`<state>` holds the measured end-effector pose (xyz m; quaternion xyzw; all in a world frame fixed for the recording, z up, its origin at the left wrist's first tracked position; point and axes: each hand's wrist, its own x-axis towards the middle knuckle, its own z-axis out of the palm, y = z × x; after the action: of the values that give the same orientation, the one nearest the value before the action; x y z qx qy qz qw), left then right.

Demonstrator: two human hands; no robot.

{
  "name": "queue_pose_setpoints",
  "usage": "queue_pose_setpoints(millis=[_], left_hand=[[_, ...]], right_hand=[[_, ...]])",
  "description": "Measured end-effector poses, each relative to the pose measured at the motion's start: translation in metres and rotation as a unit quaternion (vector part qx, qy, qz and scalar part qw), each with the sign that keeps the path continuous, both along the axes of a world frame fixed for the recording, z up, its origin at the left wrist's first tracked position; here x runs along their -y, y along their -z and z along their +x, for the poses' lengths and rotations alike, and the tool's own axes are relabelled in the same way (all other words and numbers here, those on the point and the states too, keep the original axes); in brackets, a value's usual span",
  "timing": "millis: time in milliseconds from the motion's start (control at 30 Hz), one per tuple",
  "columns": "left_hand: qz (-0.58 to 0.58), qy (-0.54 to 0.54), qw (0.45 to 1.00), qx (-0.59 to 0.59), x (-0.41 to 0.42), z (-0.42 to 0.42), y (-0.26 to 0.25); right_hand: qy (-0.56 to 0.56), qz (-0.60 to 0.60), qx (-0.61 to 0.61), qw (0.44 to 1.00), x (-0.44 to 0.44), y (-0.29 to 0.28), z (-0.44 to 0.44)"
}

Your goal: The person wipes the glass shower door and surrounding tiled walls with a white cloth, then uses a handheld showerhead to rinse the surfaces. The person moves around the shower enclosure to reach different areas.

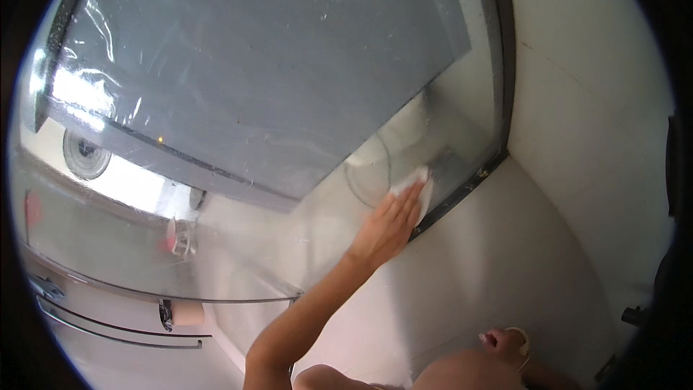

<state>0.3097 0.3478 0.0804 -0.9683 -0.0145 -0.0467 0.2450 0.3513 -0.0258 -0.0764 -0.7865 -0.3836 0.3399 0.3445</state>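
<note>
My left hand (392,216) is pressed flat, back of the hand up, over a white cloth (426,195) on a large glass panel (303,238). The cloth shows past the fingertips and along the hand's side, close to the panel's dark lower edge strip (455,197). Lower right, near my bent legs, is my right hand (501,342), with a pale band around its wrist. Its fingers look partly curled, and a small whitish bit shows at their tips; whether it holds anything is unclear.
Pale wall surfaces (584,119) meet the panel's dark frame at right. A large grey surface (270,76) and a thin curved hose show in or through the glass. Lower left are a metal bar handle (124,338) and a pinkish roll (187,314). A dark fitting (633,315) juts out at right.
</note>
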Motion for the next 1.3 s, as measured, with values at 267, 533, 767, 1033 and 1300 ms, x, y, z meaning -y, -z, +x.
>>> queue_pose_setpoints(millis=[267,533,767,1033,1300], left_hand=[[0.128,-0.075,0.952,0.269,-0.008,-0.007,-0.200],[0.162,0.019,0.905,0.394,-0.013,0.068,-0.225],[-0.022,0.008,0.999,0.044,0.003,0.025,-0.058],[0.245,-0.003,0.876,0.416,-0.001,0.072,-0.259],[0.043,0.026,0.994,0.098,0.012,0.110,-0.068]], right_hand=[[0.010,0.068,-0.011,0.998,0.020,0.058,-0.008],[0.005,0.026,-0.027,0.999,0.006,0.003,0.003],[0.003,0.038,0.002,0.999,0.010,0.008,-0.002],[0.009,-0.013,-0.040,0.999,0.002,-0.015,0.003],[-0.007,0.025,0.060,0.998,0.013,0.040,-0.009]])
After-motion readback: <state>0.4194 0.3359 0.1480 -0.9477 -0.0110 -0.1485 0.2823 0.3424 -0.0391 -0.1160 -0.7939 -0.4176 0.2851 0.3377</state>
